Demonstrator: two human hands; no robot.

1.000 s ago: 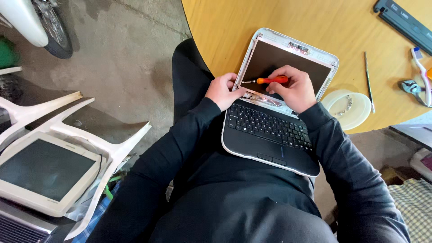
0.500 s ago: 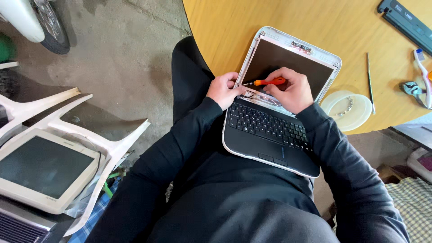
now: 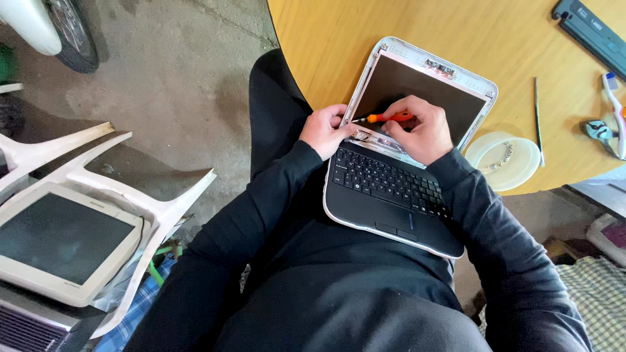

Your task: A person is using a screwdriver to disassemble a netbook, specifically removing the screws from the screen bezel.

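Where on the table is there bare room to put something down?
The table is bare left of and above the laptop, and between it and the black bar. Crowded at the right edge: dish, rod, toothbrush.

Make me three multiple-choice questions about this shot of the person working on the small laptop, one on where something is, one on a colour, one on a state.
1. Where does the laptop rest?
A. On the floor
B. On the person's lap, its screen leaning on the wooden table edge
C. On the white chair

2. What colour is the screwdriver handle?
A. Orange
B. Blue
C. Green

3. What state is the laptop's screen in?
A. Lit, showing a picture
B. Folded shut
C. Dark, its front frame off

Answers: 1 B, the keyboard half sits over the thighs while the lid lies against the table. 2 A, the handle in the right hand is orange; the left hand steadies the hinge corner. 3 C, the panel is black with bare brackets along its top.
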